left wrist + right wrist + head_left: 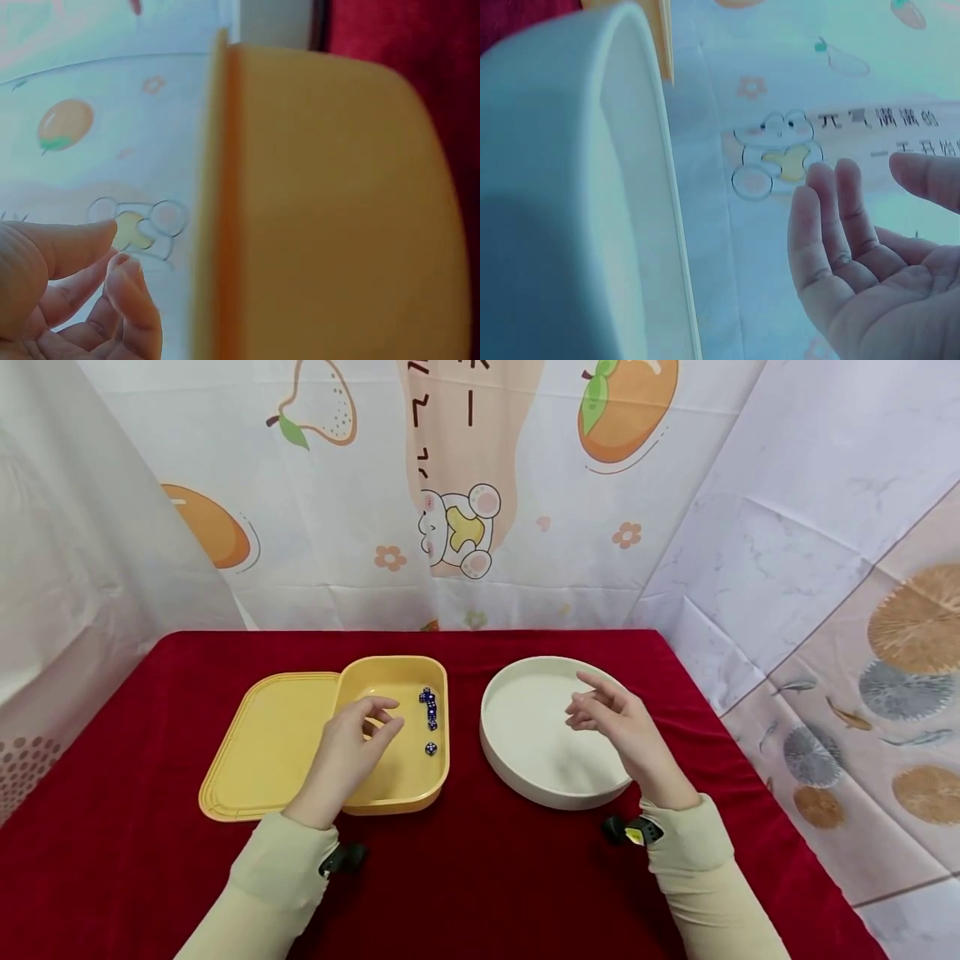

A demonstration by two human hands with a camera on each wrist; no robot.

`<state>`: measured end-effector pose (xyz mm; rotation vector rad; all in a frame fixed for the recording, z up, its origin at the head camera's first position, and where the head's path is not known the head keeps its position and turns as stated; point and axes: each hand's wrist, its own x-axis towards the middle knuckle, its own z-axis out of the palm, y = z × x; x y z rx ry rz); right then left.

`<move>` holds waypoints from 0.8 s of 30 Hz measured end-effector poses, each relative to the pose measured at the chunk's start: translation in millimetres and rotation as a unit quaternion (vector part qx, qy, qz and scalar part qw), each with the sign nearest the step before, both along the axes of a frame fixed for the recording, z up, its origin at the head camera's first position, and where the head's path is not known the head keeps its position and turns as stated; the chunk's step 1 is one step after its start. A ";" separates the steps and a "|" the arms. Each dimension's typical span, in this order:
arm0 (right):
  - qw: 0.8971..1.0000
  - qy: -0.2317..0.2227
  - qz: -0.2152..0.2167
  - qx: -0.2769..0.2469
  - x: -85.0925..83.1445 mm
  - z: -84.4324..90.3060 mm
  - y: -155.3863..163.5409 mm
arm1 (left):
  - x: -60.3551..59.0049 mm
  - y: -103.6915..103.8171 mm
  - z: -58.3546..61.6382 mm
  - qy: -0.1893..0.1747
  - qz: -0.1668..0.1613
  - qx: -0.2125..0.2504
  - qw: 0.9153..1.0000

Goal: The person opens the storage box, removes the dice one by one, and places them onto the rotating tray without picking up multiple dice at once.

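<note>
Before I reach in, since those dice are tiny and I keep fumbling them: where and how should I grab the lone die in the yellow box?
Probably pinch the lone die by two opposite side faces, coming straight down from above. It lies apart from the cluster of dice on the flat floor of the yellow box, so thumb and forefinger have room. The left hand is nearest.

Both forearms reach forward in pale sleeves, each with a small dark device strapped at the wrist. The left hand (358, 745) hangs with its fingers bent, thumb and fingertips drawn close together; nothing shows between them. The right hand (617, 724) is raised, palm turned inward, its fingers (832, 225) loosely extended and slightly apart, holding nothing.
</note>
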<state>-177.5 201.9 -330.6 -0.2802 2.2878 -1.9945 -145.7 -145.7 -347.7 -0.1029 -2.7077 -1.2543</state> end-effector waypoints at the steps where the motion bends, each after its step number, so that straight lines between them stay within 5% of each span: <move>1: 1.000 0.001 -0.008 -0.002 0.5 0.1 3.5 | -2.1 1.3 -2.2 -0.006 -0.005 -0.003 1.000; 11: 0.996 -0.012 -0.072 0.046 3.5 -8.8 37.5 | -18.1 12.9 -14.7 -0.112 -0.041 -0.025 0.993; 24: 0.989 0.004 -0.124 0.078 -4.1 -32.3 75.9 | -25.6 29.6 -26.2 -0.138 -0.065 -0.073 0.986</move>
